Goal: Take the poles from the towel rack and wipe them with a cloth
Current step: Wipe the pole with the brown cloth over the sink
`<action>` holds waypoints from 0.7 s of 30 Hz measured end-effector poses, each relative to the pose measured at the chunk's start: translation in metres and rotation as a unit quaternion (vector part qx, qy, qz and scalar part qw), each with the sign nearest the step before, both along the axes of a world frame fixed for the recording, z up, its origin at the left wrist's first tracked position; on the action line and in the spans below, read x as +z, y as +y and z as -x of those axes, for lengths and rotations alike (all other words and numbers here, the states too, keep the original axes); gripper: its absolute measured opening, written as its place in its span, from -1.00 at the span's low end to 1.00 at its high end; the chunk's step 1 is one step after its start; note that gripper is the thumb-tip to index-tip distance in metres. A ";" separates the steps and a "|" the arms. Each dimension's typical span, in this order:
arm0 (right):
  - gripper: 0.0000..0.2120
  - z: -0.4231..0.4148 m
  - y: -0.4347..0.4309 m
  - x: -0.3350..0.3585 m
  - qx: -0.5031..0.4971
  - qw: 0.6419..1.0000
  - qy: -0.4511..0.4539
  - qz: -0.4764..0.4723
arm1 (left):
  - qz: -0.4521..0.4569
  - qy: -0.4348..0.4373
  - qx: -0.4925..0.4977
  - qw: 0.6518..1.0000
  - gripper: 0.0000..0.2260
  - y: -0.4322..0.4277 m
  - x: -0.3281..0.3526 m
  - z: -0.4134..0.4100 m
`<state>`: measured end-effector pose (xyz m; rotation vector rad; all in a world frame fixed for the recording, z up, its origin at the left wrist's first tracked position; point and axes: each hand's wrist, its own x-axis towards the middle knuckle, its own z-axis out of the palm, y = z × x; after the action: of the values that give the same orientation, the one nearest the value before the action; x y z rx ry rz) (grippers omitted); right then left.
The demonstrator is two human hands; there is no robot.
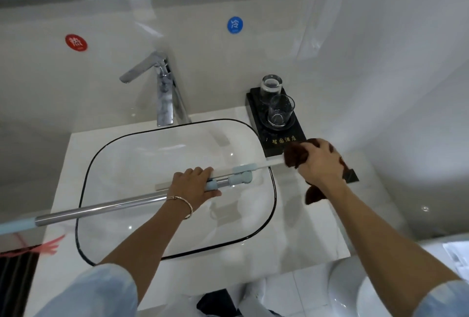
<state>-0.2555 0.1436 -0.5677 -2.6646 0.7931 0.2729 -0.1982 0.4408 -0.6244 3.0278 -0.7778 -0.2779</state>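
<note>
The white desk (317,235) carries a black-rimmed basin (152,152) that fills most of its middle. A tall chrome faucet (165,93) stands at the far edge behind the basin.

The long metal pole (101,206) is held level above the basin. It runs from past the desk's left edge to a pale blue joint (241,174) over the basin's right half. From that joint a thin white pole (266,164) runs on towards the desk's right side.

A black tray (281,136) sits at the far right corner with two clear glasses (280,111) on it.

A brown cloth (295,155) is bunched round the outer end of the thin white pole, just in front of the tray. The right grip (321,162) is closed over the cloth, with the cloth's tail hanging below the wrist. The left grip (190,187) is wrapped round the metal pole just left of the joint and steadies it.

As for progress, the poles appear to be off the wall already, and no mounted rack is in view. Wiping looks to be under way at the thin pole's tip. The rest of that pole, the joint and the whole metal length likely remain to be wiped. Whether any part is already clean cannot be told.
</note>
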 end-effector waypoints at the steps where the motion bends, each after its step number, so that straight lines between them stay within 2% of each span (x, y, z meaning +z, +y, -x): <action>1: -0.48 -0.002 0.021 0.003 0.020 1.000 -0.004 -0.021 | 0.001 0.000 0.000 1.000 -0.44 -0.001 0.001 0.001; 3: -0.45 0.000 0.077 0.005 0.118 0.993 0.011 -0.027 | -0.003 0.005 -0.001 1.000 -0.46 -0.003 0.003 0.002; 5: -0.44 0.006 0.129 0.004 0.200 0.979 0.017 0.024 | 0.001 0.012 0.001 1.000 -0.47 -0.005 0.002 0.002; 6: -0.44 0.006 0.142 0.004 0.208 0.977 0.015 0.047 | 0.005 0.017 0.000 1.000 -0.47 -0.005 0.002 0.001; 10: -0.44 0.003 0.142 0.006 0.208 0.976 0.038 0.059 | 0.018 0.049 -0.041 0.998 -0.32 0.011 0.002 0.000; 12: -0.43 0.003 0.141 0.006 0.213 0.974 0.049 0.063 | 0.065 0.006 -0.064 0.996 -0.28 0.036 0.006 0.005; 14: -0.43 0.003 0.143 0.006 0.208 0.974 0.056 0.065 | 0.081 -0.077 -0.064 0.992 -0.26 0.077 0.007 0.010; 17: -0.44 0.002 0.145 0.006 0.200 0.976 0.050 0.074 | 0.044 -0.153 -0.015 0.987 -0.30 0.150 0.005 0.019; 21: -0.47 0.001 0.152 0.004 0.177 0.980 0.040 0.080 | -0.024 -0.126 0.033 0.991 -0.31 0.193 -0.006 0.035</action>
<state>-0.2567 0.2955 -0.5634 -2.9550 0.3700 0.4215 -0.2337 0.6334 -0.6299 3.1664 -0.6884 0.0911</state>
